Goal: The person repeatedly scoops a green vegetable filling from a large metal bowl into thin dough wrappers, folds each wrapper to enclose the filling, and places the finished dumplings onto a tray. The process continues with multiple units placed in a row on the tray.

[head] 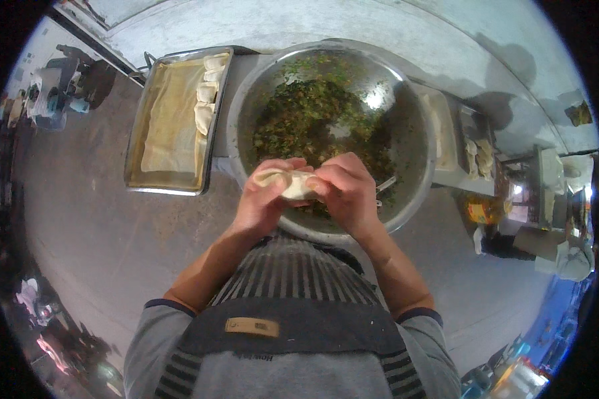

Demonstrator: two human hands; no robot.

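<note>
A pale dough dumpling (pixel 297 185) is held between my two hands over the near side of a wide metal basin. My left hand (pixel 265 192) grips its left end, with the thumb on top. The fingers of my right hand (pixel 347 192) pinch its right end. The metal basin (pixel 418 199) holds a chopped green filling (pixel 304 114). The handle of a metal utensil (pixel 387 184) shows beside my right hand; its other end is hidden. Left of the basin, a metal tray (pixel 167 189) lined with cloth bears several folded dumplings (pixel 206 93) in a row along its right side.
Right of the basin stand a pale shallow tray (pixel 444 132) and a dark tray with pale dough pieces (pixel 479 157). A container with a yellow-orange label (pixel 481 209) is beyond them at the right. A pale wall (pixel 279 25) runs behind the basin.
</note>
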